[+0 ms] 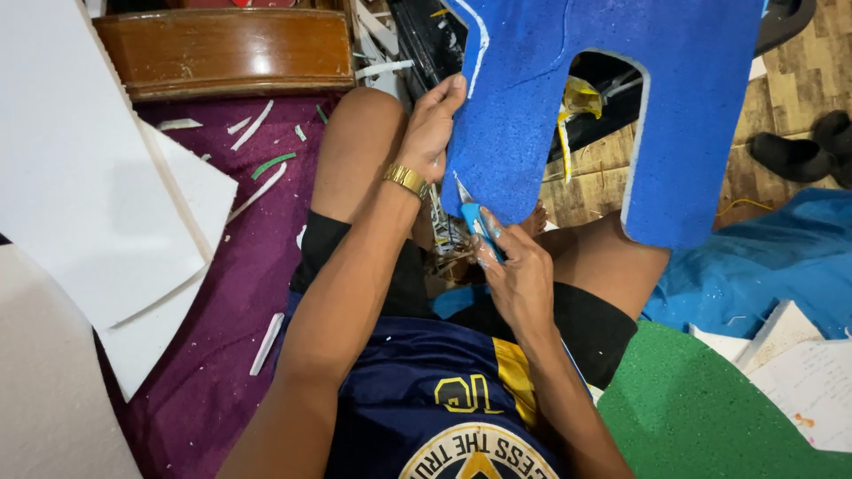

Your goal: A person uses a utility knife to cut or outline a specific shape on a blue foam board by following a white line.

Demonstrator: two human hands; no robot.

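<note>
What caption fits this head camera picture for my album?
Seated person's left hand steadies a blue foam cutout while the right hand holds a blue utility knife at its edge.

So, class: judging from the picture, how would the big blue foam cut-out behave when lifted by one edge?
The blue foam cut-out probably stays stiff: held at one edge by the left hand, its legs don't droop. Likely light for its size. Its cut edges look crumbly, so perhaps fragile.

The blue foam cutout (568, 115) looks matt and grainy, with white cut edges. The green foam sheet (692, 417) is equally rough. The wooden furniture edge (231, 49) shines glossy; the bracelet (406, 179) is polished gold metal.
</note>
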